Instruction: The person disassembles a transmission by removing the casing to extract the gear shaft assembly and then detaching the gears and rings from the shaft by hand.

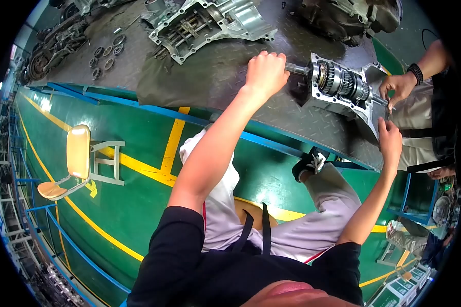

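My left hand (266, 75) is closed round the splined end of a gear shaft (298, 68) that sticks out of an open gearbox housing half (333, 104). Several gears (340, 81) sit along this shaft inside the housing. At the housing's flared right end, my right hand (390, 139) has its fingers curled against the rim; the fingertips are partly hidden. Just above it, a co-worker's hand (400, 86) with a dark beaded bracelet touches the thin right end of the shaft (379, 100).
Another open housing half (215, 30) lies at the back of the dark metal table (215, 77). Several bearing rings (107, 51) are to its left, and a large casing (351, 18) stands at back right. A yellow chair (79, 151) is on the green floor.
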Tool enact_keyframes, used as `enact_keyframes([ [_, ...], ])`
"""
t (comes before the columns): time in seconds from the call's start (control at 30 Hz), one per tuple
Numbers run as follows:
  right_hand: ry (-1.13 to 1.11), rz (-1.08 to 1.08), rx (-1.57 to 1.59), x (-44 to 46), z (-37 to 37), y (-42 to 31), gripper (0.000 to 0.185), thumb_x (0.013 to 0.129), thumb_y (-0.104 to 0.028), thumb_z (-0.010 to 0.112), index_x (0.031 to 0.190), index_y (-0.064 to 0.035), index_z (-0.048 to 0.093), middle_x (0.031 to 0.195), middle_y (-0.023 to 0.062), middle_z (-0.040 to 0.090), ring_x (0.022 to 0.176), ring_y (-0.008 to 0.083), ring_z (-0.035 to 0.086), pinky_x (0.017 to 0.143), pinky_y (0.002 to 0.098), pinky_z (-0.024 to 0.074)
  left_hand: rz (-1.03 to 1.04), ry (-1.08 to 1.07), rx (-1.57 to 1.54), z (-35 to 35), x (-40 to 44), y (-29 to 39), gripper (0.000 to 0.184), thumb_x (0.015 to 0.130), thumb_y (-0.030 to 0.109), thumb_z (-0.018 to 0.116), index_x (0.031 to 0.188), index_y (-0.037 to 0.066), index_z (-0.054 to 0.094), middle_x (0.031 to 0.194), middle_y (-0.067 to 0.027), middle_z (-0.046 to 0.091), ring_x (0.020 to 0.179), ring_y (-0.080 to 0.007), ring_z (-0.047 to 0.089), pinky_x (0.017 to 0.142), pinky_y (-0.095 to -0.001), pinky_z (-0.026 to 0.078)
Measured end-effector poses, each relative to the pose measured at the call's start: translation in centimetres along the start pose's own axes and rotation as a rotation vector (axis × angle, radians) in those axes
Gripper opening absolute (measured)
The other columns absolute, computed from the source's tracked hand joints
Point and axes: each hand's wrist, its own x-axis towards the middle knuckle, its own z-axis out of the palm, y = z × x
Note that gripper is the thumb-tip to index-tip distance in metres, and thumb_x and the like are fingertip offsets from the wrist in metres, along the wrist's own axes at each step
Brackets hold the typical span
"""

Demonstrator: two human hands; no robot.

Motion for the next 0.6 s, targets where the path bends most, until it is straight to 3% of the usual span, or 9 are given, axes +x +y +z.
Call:
enact_keyframes([
  [0.37, 0.010, 0.001, -0.017, 0.01, 0.10, 0.32, 0.054, 0.095, -0.055, 0.051, 0.098, -0.0033, 0.070, 0.087, 0.0207, 0.071, 0.093, 0.0422, 0.066, 0.082, 0.0473, 0.0495, 0.015, 0.037, 0.026, 0.35, 0.28, -0.02, 0.026, 0.076, 0.023, 0.075, 0.089, 0.003, 0.066, 0.089, -0.0126, 0.070, 0.090, -0.0330, 0.068, 0.076, -0.0466, 0.058],
  [0.43, 0.026, -0.009, -0.020, 0.04, 0.15, 0.21, 0.054, 0.095, -0.055, 0.051, 0.098, -0.0036, 0.070, 0.088, 0.0212, 0.071, 0.095, 0.0426, 0.066, 0.083, 0.0478, 0.0495, 0.010, 0.044, 0.062, 0.34, 0.48, -0.11, 0.028, 0.072, 0.026, 0.080, 0.087, 0.005, 0.068, 0.088, -0.0124, 0.072, 0.090, -0.0302, 0.069, 0.075, -0.0424, 0.058],
  [0.6, 0.049, -0.045, -0.062, -0.12, 0.35, 0.58, 0.053, 0.095, -0.054, 0.051, 0.099, -0.0049, 0.070, 0.094, 0.0226, 0.071, 0.098, 0.0446, 0.064, 0.085, 0.0506, 0.0489, 0.013, 0.012, 0.044, 0.16, 0.49, -0.16, 0.029, 0.077, 0.027, 0.075, 0.093, 0.004, 0.066, 0.094, -0.0126, 0.070, 0.092, -0.0336, 0.068, 0.076, -0.0482, 0.058],
])
